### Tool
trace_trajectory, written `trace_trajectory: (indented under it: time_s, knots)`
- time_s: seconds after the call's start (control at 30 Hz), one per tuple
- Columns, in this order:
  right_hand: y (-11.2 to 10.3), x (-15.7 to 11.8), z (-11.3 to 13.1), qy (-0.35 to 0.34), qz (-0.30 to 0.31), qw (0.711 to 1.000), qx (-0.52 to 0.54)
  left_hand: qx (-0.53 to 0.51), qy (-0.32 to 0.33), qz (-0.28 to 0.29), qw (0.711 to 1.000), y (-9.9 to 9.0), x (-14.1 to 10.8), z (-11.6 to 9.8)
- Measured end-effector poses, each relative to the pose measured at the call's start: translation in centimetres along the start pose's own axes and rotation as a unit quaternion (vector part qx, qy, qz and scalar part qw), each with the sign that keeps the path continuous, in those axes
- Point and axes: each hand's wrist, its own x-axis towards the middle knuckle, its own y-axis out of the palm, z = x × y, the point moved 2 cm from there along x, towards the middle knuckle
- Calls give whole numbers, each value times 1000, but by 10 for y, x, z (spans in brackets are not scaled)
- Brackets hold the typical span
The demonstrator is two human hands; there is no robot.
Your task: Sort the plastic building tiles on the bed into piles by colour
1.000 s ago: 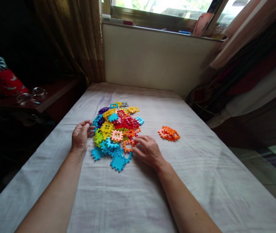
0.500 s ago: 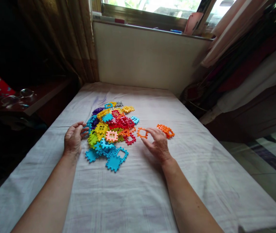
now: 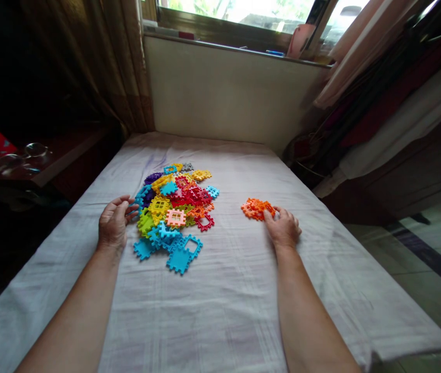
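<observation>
Fingers (image 3: pixel 268 216) of our right hand (image 3: pixel 284 227) meet the orange heap (image 3: pixel 255 208); grip unclear. We've just carried an orange frame there from the mixed pile (image 3: pixel 176 211), setting more orange apart; it's now indistinct. Heap's long axis: left-right. Left hand (image 3: pixel 113 221): loosely curled, empty, beside the pile.

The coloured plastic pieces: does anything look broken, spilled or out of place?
Nothing looks broken. The orange pieces in the mixed pile perhaps seem stray, as the separate pile by the right hand is orange.
</observation>
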Motion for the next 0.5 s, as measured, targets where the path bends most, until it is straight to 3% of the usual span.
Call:
trace_trajectory:
  time_s: [0.13,0.27,0.5]
  knots:
    - [1,-3,10,-35,-31,999,19,-1,-6,0,1000,0,0,0]
    - [7,-18,35,-139,-35,988,65,2,0,4,1000,0,0,1]
    - [7,-75,104,-366,36,916,159,31,26,22,999,-3,3,5]
